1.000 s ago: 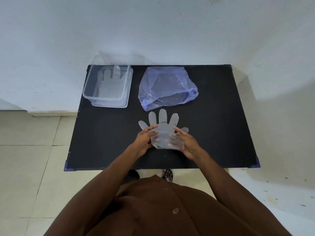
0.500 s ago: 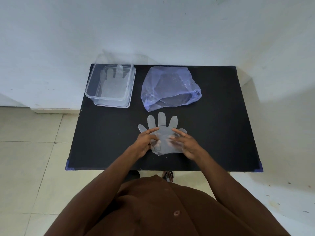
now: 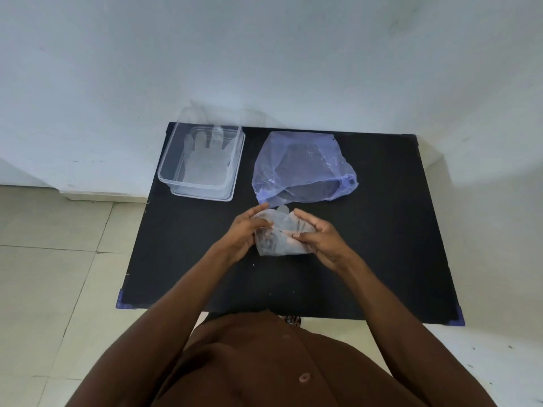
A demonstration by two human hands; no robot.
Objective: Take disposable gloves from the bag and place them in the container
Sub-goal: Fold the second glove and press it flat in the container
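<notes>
A clear disposable glove (image 3: 279,239) is bunched up between both of my hands over the middle of the black table (image 3: 396,245). My left hand (image 3: 245,230) grips its left side and my right hand (image 3: 318,239) grips its right side. One glove fingertip pokes up between them. The blue-tinted plastic bag (image 3: 302,167) lies just behind my hands, its mouth facing me. The clear container (image 3: 202,163) stands at the table's far left corner with a glove (image 3: 202,165) lying flat inside it.
A white wall runs right behind the table. Tiled floor lies to the left and a pale floor to the right. The table's near corners carry blue caps (image 3: 122,302).
The glove lay flat with its fingers spread under my hands. Now both hands have gathered it into a crumpled bunch and lifted it slightly.
</notes>
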